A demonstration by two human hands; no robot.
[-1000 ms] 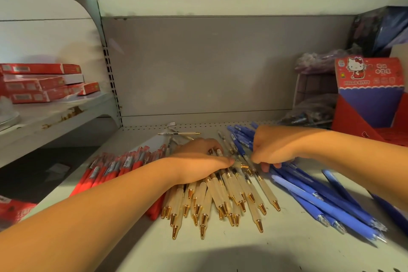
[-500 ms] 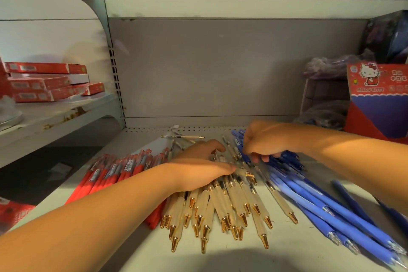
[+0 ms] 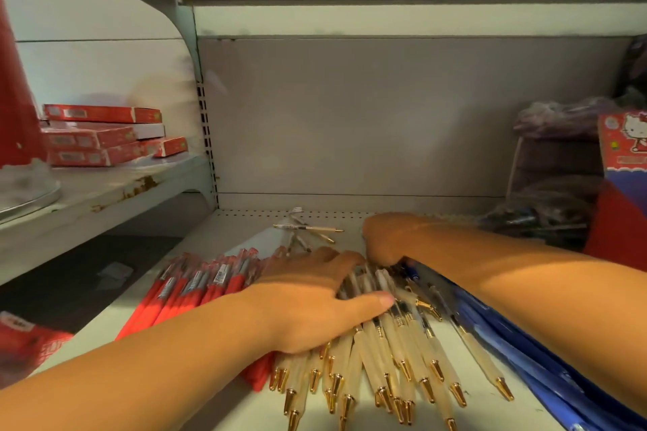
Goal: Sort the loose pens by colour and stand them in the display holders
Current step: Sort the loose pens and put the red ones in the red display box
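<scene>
The cream pens [image 3: 392, 339] are laid near-to-far, tips nearest — pinned under the flat left hand [image 3: 311, 301]; the right hand [image 3: 385, 238] is curled at their far ends, grip unclear.

Left hand [image 3: 315, 304]: flat, fingers spread, pressing on the rear halves of the cream pens [image 3: 402, 360], thumb out to the right.
Right hand [image 3: 385, 241]: knuckles up, fingers curled down into the pile just behind the left hand; grip hidden.
Cream pens: fanned mid-shelf, gold tips toward the front edge.
Red pens [image 3: 196, 290]: bunched side by side, left of the cream ones.
Blue pens [image 3: 518, 336]: along the right side, beneath the right forearm, blurred.
Loose pens [image 3: 308, 228]: few, near the back edge.
Shelf [image 3: 238, 406]: pale, perforated along the back edge.
Display box [image 3: 623, 143]: red, cartoon-cat print, right edge.
</scene>
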